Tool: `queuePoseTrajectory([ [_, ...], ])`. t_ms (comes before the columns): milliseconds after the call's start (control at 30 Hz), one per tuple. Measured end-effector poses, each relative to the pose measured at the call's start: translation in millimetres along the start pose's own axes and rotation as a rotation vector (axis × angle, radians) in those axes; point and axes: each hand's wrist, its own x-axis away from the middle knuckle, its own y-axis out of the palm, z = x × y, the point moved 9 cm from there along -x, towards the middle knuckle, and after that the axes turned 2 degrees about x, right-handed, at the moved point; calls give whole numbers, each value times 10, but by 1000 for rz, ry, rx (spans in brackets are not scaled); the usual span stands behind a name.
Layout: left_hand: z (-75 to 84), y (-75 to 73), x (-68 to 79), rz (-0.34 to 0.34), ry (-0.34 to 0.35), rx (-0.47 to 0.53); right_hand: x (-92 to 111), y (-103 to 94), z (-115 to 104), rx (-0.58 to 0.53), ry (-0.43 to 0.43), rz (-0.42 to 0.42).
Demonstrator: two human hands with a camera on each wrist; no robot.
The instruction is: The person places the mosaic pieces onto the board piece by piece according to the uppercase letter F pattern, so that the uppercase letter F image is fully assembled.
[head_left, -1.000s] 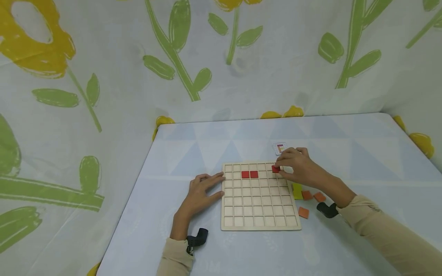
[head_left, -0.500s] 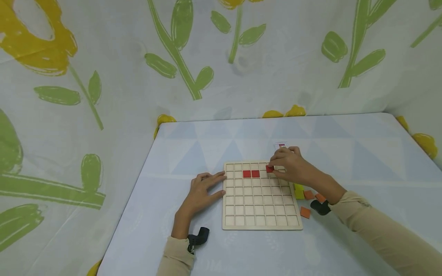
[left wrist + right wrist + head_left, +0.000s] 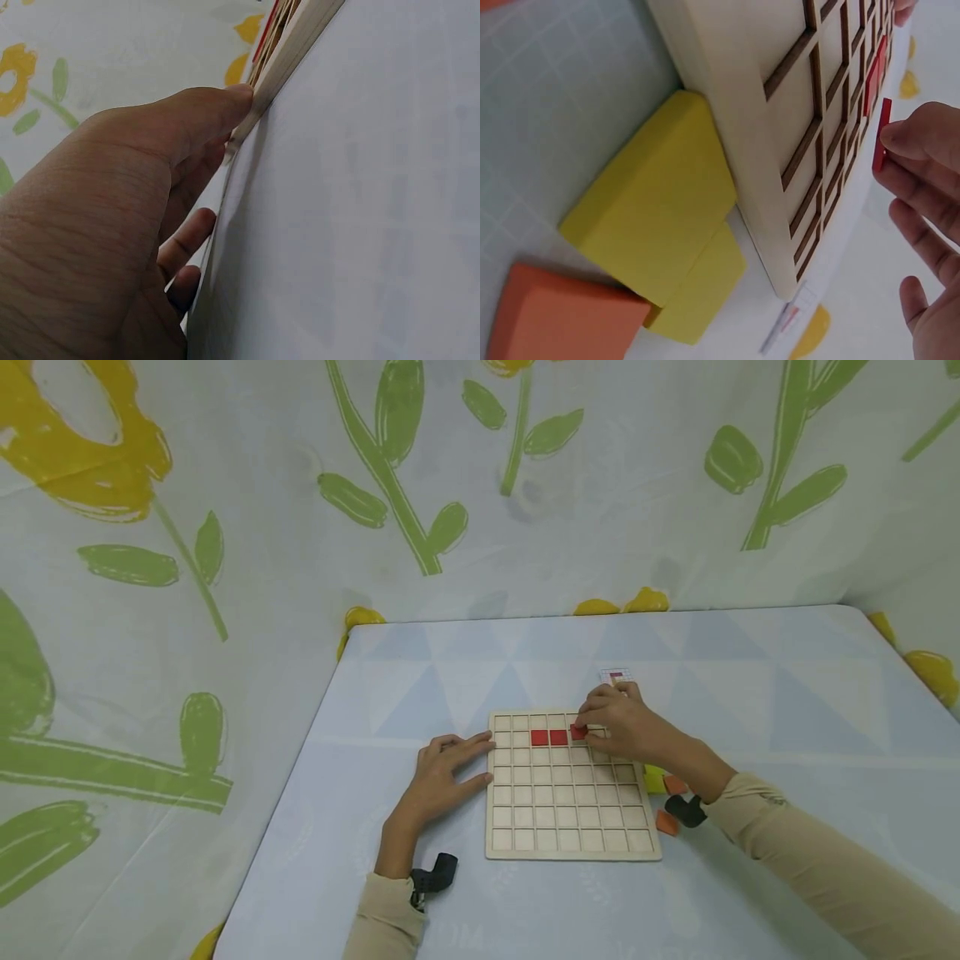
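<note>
A light wooden grid board (image 3: 566, 819) lies on the table. Two red tiles (image 3: 539, 738) sit side by side in its second row from the top. My right hand (image 3: 634, 725) pinches a third red tile (image 3: 883, 136) between thumb and finger, at the cell just right of those two. In the right wrist view this tile is tilted and stands clear of the grid surface. My left hand (image 3: 444, 779) rests against the board's left edge. Its thumb and fingers are fairly straight, and in the left wrist view the thumb touches the wooden side.
Yellow tiles (image 3: 656, 199) lie beside the board's right edge, overlapping. Orange tiles (image 3: 667, 822) are scattered near them. A small printed card (image 3: 617, 675) lies beyond the board, partly behind my right hand. Each wrist carries a black camera (image 3: 435, 874). Flower-patterned fabric (image 3: 247, 527) rises behind the table.
My right hand has moved left along the board's upper part with the red tile, bringing it close to the two placed tiles. My left hand has stayed at the left edge.
</note>
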Motion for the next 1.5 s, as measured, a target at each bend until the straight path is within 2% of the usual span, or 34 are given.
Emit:
queuePoseTrajectory([
  [400,6,-1,-3,-15,-3,7,-10,86,-23,67,-57,21],
  [633,13,-28,18,-5,-9,10,-15,133,-25,71,-60,-2],
  [900,24,-18,0,-11,-4,19,11,92,-33,70,-53,-8],
  [1167,13,-6,-2,-15,-14,8,94,-55,15,17,-22,46],
  [1500,20,-6,5,-8,-14,18,305,-168,170,13,68,21],
])
